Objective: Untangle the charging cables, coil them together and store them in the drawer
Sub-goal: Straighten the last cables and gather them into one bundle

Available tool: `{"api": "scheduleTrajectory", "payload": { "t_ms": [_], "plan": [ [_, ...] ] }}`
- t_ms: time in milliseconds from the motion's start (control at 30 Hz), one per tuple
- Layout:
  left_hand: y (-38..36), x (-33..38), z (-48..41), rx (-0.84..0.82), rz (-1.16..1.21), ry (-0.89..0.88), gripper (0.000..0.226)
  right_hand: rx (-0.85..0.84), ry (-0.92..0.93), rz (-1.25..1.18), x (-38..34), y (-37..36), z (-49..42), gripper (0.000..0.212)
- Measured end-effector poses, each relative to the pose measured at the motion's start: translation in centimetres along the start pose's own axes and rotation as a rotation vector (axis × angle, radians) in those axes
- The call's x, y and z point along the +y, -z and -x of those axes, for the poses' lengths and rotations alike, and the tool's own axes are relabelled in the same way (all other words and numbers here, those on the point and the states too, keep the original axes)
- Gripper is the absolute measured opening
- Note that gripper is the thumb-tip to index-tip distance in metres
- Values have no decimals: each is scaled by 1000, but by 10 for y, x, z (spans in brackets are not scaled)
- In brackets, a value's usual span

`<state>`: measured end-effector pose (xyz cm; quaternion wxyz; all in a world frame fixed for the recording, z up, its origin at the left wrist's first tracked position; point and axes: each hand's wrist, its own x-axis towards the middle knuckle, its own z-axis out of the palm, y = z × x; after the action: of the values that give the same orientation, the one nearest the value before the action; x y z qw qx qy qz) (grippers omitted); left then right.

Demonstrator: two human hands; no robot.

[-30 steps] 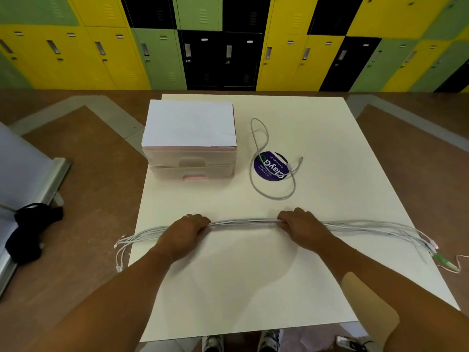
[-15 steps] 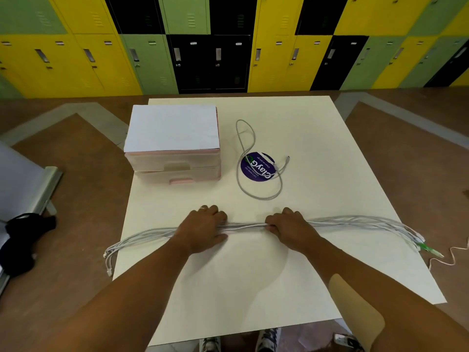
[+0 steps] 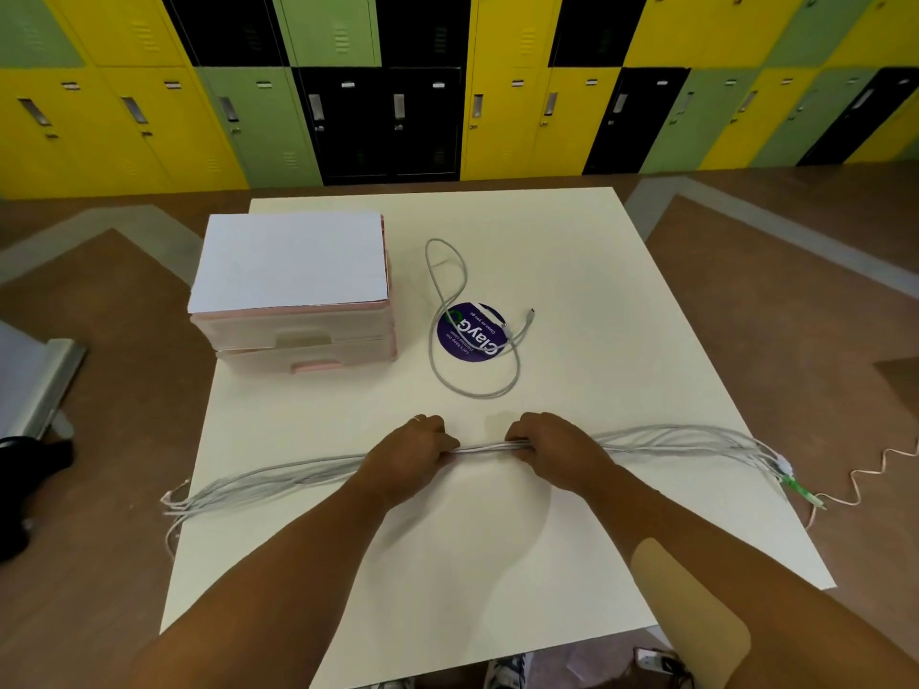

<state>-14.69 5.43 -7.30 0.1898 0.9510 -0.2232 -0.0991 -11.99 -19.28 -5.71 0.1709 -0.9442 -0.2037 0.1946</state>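
Observation:
A bundle of several grey-white charging cables (image 3: 485, 447) lies stretched left to right across the near half of the white table (image 3: 621, 290). My left hand (image 3: 410, 452) and my right hand (image 3: 552, 442) grip it side by side near its middle, a short gap between them. Its plug ends hang over the table's left edge (image 3: 171, 502) and right edge (image 3: 790, 479). A separate grey cable (image 3: 447, 271) lies loosely looped further back. The pink two-drawer box (image 3: 298, 335) stands at the back left, both drawers pushed in.
A round purple sticker (image 3: 470, 333) lies under the loose cable. A thin pinkish wire (image 3: 875, 472) trails off the right edge onto the brown floor. Coloured lockers (image 3: 388, 92) line the far wall. A black object (image 3: 30, 469) and a metal frame (image 3: 45, 380) sit at the left.
Both hands have slid inward along the bundle, so the gap between them has narrowed. The camera view has shifted slightly.

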Motion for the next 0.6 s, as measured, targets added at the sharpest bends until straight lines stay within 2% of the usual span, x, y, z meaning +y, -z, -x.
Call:
{"api": "scheduleTrajectory", "payload": {
  "t_ms": [133, 200, 267, 367, 467, 600],
  "plan": [
    [-14, -5, 6, 163, -75, -71, 20, 36, 24, 112, 7, 5, -3, 15],
    [-14, -4, 4, 163, -30, -88, 17, -10, 0, 109, 8, 11, -6, 13],
    [-6, -6, -1, 55, 28, -45, 3, -84, -31, 70, 10, 20, -11, 21],
    [8, -8, -7, -71, 141, 68, 20, -94, -96, -60, 9, 28, -22, 39],
    [18, -7, -17, -36, 293, 199, 36, 46, -45, -78, 1, 29, -38, 33],
    [23, -7, -36, 78, 327, 375, 29, 47, -27, -55, -14, 23, -55, 40]
  ]
}}
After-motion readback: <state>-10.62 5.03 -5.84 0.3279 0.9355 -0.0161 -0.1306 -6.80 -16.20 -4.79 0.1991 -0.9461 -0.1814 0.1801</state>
